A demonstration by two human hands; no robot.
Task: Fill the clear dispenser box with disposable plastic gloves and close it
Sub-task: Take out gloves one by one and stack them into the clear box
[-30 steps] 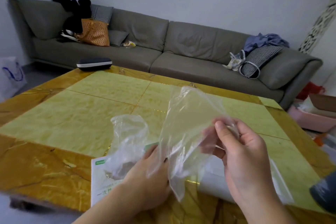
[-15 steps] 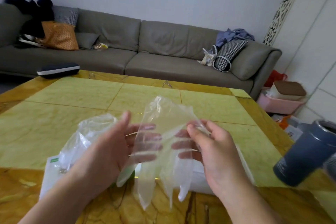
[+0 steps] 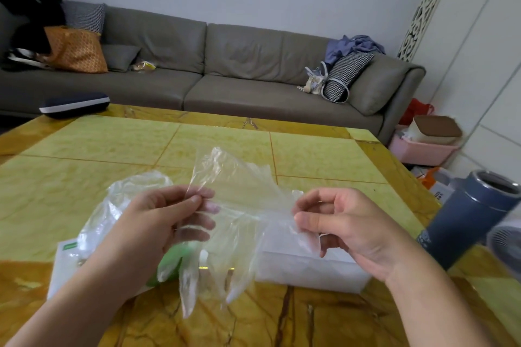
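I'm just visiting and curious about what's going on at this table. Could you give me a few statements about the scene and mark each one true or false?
1. Both hands hold one clear plastic glove above the table. True: the left hand and right hand each pinch its cuff end.
2. The glove's fingers point up toward the sofa. False: they hang down toward the table.
3. A clear dispenser box sits on the table under the right hand. True.
4. A red mug stands at the right. False: it is a dark blue tumbler.
5. The sofa behind the table is bare. False: bags, cushions and clothes lie on it.
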